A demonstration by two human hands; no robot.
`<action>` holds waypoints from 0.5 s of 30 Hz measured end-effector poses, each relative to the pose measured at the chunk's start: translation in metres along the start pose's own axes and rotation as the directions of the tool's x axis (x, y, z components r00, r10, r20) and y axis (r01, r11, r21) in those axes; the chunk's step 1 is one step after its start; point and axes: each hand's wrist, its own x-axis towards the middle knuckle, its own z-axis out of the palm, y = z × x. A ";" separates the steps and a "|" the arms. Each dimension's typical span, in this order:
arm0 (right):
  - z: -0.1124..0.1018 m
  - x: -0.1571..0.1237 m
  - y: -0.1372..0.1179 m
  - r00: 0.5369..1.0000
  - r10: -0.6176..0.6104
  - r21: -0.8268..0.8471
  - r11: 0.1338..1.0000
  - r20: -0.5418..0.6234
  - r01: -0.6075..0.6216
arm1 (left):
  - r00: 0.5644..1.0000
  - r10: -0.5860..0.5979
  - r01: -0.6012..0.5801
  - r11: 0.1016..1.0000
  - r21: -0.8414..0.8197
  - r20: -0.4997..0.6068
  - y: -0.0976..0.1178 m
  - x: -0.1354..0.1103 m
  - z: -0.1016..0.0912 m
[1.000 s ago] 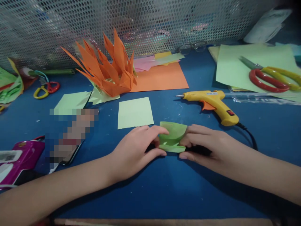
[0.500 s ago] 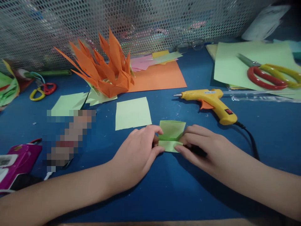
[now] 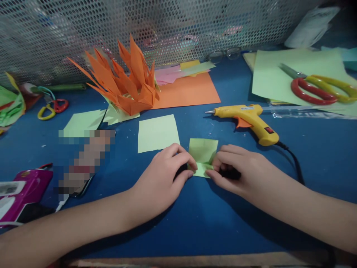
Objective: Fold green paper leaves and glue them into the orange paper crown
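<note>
A small light-green sheet of paper [image 3: 203, 149] lies in front of me, folded across, its far flap raised. My left hand [image 3: 170, 167] pinches its left edge near the crease between thumb and forefinger. On the opposite edge, my right hand [image 3: 237, 167] grips the paper, thumb on the near strip and fingers curled behind. A flat, pale-green square of paper [image 3: 158, 133] rests just beyond my left hand. Past my right hand lies a yellow glue gun [image 3: 245, 121] with an orange trigger, its nozzle pointing left.
An orange folded-paper piece [image 3: 131, 89] stands at the back, beside a flat orange sheet [image 3: 189, 91]. Large scissors [image 3: 315, 89] lie on green paper at right. Small scissors [image 3: 54, 108], a pixelated object [image 3: 86, 163] and a magenta device [image 3: 30, 193] are on the left.
My left forefinger has come down onto the near strip of the green paper. The right hand keeps its grip on the other edge. The view has shifted slightly.
</note>
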 end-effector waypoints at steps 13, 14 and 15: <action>0.005 -0.005 0.006 0.982 0.188 0.081 0.979 -0.012 -0.186 | 0.835 0.546 -0.427 0.560 0.710 0.071 0.010 -0.030 0.016; 0.006 -0.006 0.007 0.981 0.196 0.081 0.978 -0.017 -0.194 | 0.830 0.552 -0.434 0.550 0.713 0.079 0.010 -0.029 0.015; 0.007 -0.006 0.009 0.982 0.189 0.069 0.980 -0.017 -0.188 | 0.825 0.558 -0.440 0.543 0.715 0.084 0.010 -0.029 0.014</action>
